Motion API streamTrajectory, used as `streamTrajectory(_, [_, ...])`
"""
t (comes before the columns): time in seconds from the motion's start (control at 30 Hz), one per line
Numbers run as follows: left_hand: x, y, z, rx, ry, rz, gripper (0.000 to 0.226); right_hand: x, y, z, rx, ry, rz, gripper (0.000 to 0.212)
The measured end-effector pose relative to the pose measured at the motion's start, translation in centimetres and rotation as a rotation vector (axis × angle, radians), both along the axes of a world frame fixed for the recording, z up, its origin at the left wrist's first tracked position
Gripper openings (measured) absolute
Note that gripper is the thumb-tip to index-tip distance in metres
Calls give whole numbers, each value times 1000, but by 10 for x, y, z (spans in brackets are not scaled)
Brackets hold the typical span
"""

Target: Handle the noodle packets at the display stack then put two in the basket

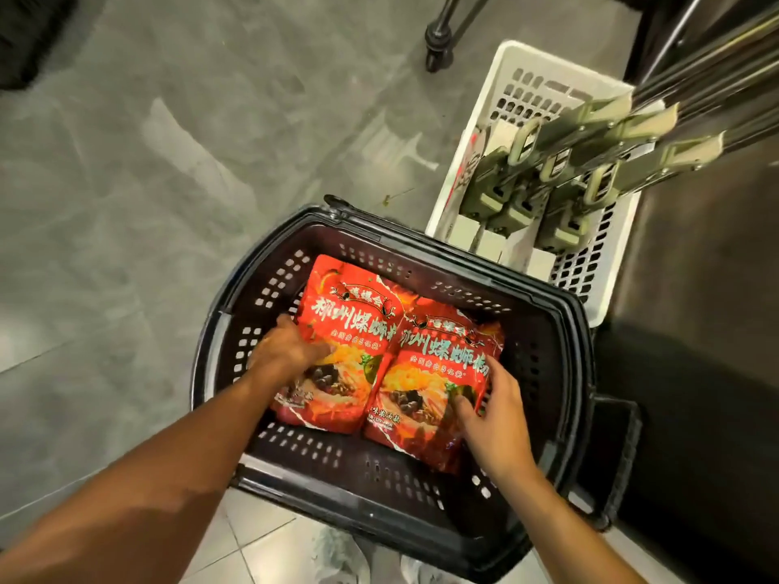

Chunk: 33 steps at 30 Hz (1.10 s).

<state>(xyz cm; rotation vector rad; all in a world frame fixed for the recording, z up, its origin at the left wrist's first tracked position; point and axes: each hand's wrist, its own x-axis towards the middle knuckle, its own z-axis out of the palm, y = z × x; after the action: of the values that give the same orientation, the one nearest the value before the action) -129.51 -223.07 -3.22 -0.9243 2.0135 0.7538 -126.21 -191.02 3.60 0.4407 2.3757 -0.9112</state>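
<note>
- Red foil catches the eye first: two noodle packets lie flat, side by side, on the floor of the black basket [548, 330], printed faces up so the labels read.
- The left hand [286, 351] comes in from seven o'clock, fingers curled over the left packet [345, 330] at its nine o'clock edge, thumb on the printed face — a grip on the side, which would suit sliding or lifting it.
- The right hand [497, 419] enters from five o'clock and sits on the right packet [438, 373] at its lower right corner, fingers bent around the edge, thumb pressed onto the picture of the bowl.
- Both hands are well apart, one per packet, each clamped on its own bag.
- The right packet overlaps the left a touch along the middle seam; the basket's width seems to force that.
- At one o'clock from the black basket a white basket [484, 132] stands on the grey floor [168, 162], holding boxed goods, with green-clipped metal rods [611, 132] reaching over it.
</note>
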Motion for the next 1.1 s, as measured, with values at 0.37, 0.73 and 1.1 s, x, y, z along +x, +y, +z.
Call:
streamTrajectory(0.37, [20, 9, 92, 163, 162, -34, 26, 8, 5, 14, -21, -225, -209, 73])
streamTrajectory(0.73, [24, -19, 104, 272, 291, 124, 13, -6, -6, -83, -1, -407, -482, 89])
streamTrajectory(1.1, [21, -29, 114, 207, 284, 162, 9, -7, -14, -73, -235, -475, -552, 42])
